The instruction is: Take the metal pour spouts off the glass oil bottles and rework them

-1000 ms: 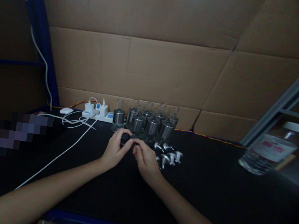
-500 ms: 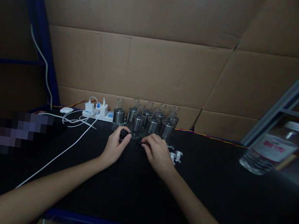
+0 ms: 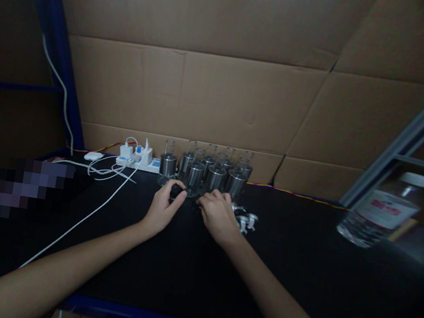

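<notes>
My left hand [image 3: 165,207] curls its thumb and fingers around a small black piece [image 3: 177,192] whose kind I cannot make out. To its right, my right hand [image 3: 218,214] is bent down with its fingertips together at another small dark piece [image 3: 196,205], mostly hidden by the fingers and lost against the black tabletop. Just behind both hands stand several glass bottles [image 3: 194,173] with steel sleeves and narrow open necks, all upright. Beside my right wrist lie several small white and silver pieces [image 3: 247,221], partly covered by the hand.
A white power strip [image 3: 155,165] with plugged-in chargers and loose white cables [image 3: 99,207] is at the left back. A large clear water bottle [image 3: 381,211] stands at the right. Cardboard [image 3: 225,97] walls off the back of the black table [image 3: 178,276].
My right hand has shifted slightly left and its fingers have curled further down over the dark piece. More of the white and silver pieces shows. My left hand stays almost in place.
</notes>
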`<state>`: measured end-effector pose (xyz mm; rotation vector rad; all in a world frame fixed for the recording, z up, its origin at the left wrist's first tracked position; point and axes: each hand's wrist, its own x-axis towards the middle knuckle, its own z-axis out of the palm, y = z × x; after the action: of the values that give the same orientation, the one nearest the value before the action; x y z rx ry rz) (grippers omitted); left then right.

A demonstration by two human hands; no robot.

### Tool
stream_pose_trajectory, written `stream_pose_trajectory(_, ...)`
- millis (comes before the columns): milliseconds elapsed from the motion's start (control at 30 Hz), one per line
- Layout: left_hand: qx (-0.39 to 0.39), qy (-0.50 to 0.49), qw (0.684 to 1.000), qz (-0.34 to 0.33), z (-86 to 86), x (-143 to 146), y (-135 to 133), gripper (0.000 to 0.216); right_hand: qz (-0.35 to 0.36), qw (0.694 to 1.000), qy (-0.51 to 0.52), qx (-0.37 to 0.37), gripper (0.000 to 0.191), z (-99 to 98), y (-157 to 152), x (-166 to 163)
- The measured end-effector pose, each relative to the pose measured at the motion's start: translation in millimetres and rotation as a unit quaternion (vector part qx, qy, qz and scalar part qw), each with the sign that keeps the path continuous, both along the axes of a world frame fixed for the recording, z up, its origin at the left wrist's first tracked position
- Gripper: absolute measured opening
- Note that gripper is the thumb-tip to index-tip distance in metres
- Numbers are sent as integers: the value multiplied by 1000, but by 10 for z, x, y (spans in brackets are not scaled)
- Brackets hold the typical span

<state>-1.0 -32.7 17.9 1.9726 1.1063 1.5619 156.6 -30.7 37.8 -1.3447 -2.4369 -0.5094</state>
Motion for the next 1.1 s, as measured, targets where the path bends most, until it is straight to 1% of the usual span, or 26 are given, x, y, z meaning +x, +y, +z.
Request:
stream_pose_trajectory(167, 0, 5, 1000, 3, 10, 3, -11, 15, -9, 999, -35, 16, 19, -37, 14, -20)
stream_pose_trajectory(367, -6, 9, 1000, 4, 15, 4, -12, 16, -15, 998, -50, 35, 18, -68, 14, -26)
stream_pose_trajectory(533, 4, 8, 1000, 3, 14, 9, -14, 14, -26, 998, -57, 27, 17, -69, 13, -41)
stream_pose_trajectory(633, 7, 8, 1000, 5, 11, 8, -11, 14, -29, 998, -55, 16, 18, -76, 18, -42)
stream_pose_trajectory(800, 6, 4, 1000, 0, 14, 3, -9, 14, -30, 999, -40, 22, 20, -89, 22, -27)
stream_pose_trajectory(1000, 5, 5, 1000, 4, 18, 0, -10, 15, -40, 999, -18, 30, 25, -20, -14, 1)
stream_pose_trajectory(1100, 4, 7, 1000, 6, 14, 0, -6, 16, -37, 999, -8, 26, 23, 1, -32, 10)
